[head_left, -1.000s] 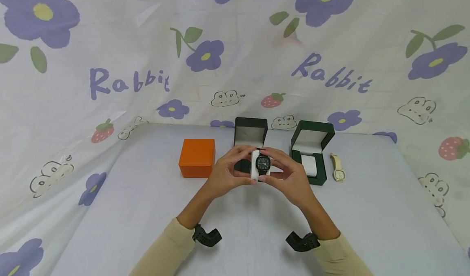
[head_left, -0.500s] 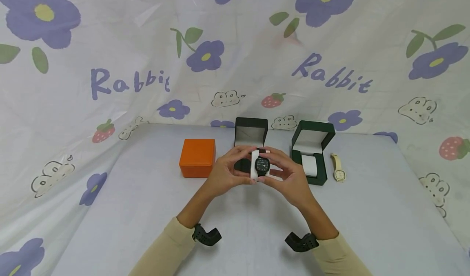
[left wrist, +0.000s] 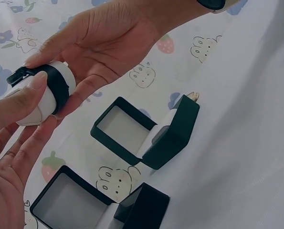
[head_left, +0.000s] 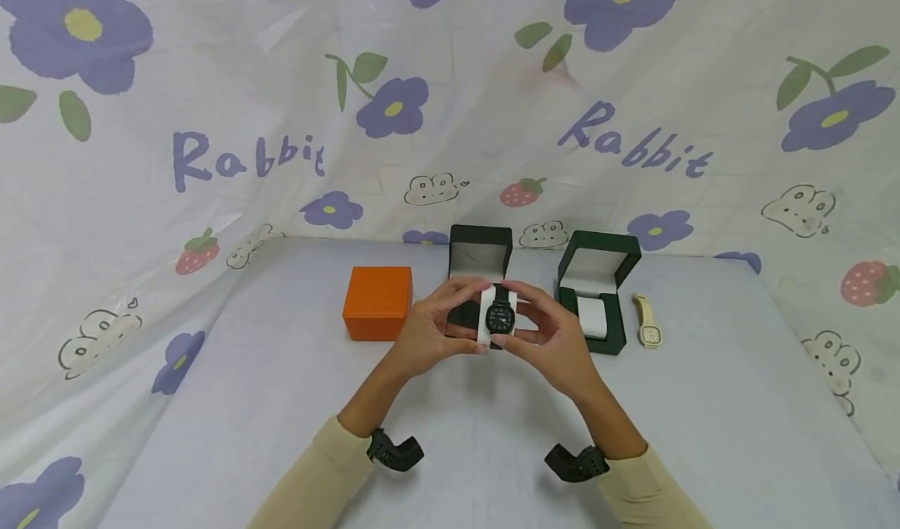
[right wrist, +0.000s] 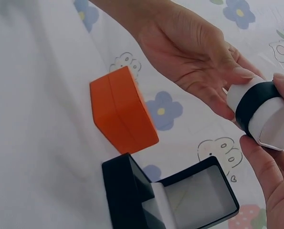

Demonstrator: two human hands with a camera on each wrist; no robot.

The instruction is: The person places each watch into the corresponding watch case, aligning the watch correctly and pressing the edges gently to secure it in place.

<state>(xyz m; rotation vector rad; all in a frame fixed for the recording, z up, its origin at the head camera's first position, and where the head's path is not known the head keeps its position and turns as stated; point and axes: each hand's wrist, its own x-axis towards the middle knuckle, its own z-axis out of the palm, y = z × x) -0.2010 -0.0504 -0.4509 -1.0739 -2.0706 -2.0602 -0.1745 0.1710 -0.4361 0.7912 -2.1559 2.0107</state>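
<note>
A black wristwatch (head_left: 500, 318) with a dark square-ish face is wrapped round a small white watch cushion (head_left: 484, 327), both held up in front of the open black box. My left hand (head_left: 429, 330) grips the cushion's left end between thumb and fingers. From the other side, my right hand (head_left: 551, 340) pinches the watch at the top and bottom of its strap. In the right wrist view, the black strap (right wrist: 252, 102) circles the white cushion, and my right fingertip touches it from below. The cushion's underside is hidden in the head view.
An orange box (head_left: 378, 302) stands closed at the left. The black box (head_left: 481, 252) has its lid up, its base partly hidden by my hands. At the right, an open green box (head_left: 620, 332) holds a white cushion (head_left: 592, 316), and a gold watch (head_left: 648, 324) lies beside it.
The watch has shifted slightly left and toward me along the white cushion, and its face has turned straighter. Both hands have stayed nearly in place.
</note>
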